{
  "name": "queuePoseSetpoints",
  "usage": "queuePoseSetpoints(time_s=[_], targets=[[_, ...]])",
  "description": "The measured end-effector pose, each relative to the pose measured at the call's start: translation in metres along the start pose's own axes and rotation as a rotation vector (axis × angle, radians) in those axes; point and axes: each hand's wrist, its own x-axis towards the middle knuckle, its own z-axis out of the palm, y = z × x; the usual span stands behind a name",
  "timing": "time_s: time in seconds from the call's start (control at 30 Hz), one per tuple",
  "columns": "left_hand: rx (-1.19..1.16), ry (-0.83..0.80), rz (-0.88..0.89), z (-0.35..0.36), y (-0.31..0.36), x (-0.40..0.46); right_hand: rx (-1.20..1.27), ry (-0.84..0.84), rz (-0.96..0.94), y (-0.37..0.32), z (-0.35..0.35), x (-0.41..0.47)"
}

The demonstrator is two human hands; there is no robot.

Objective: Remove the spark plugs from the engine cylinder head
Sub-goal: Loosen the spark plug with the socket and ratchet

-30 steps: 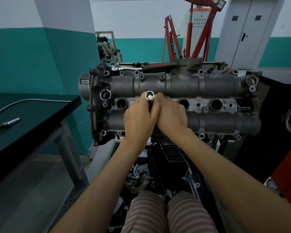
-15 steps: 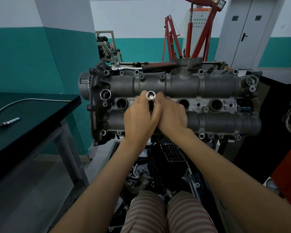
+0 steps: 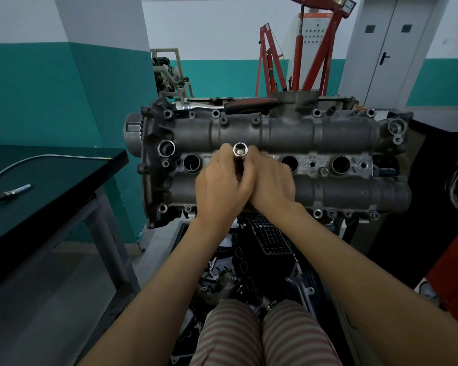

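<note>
Gripping a socket tube point(image 3: 239, 154) together, left hand point(image 3: 222, 186) and right hand point(image 3: 271, 184) curled round it, apparently over the cylinder head point(image 3: 328, 143).

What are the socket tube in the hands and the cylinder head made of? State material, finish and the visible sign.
Socket tube: apparently steel, bright chrome-like finish; its rim mirrors the light. Cylinder head: seemingly cast aluminium, dull grey and grainy, with rounded cast bosses; the alloy cannot be confirmed by sight.
</note>
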Motion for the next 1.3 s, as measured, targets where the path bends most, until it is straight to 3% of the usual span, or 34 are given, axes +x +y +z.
queuePoseSetpoints(time_s=[1.3], targets=[[-0.06, 0.018, -0.007, 0.0012, -0.0016, -0.0009, -0.049, 0.035, -0.025, 0.0001, -0.0002, -0.0027]])
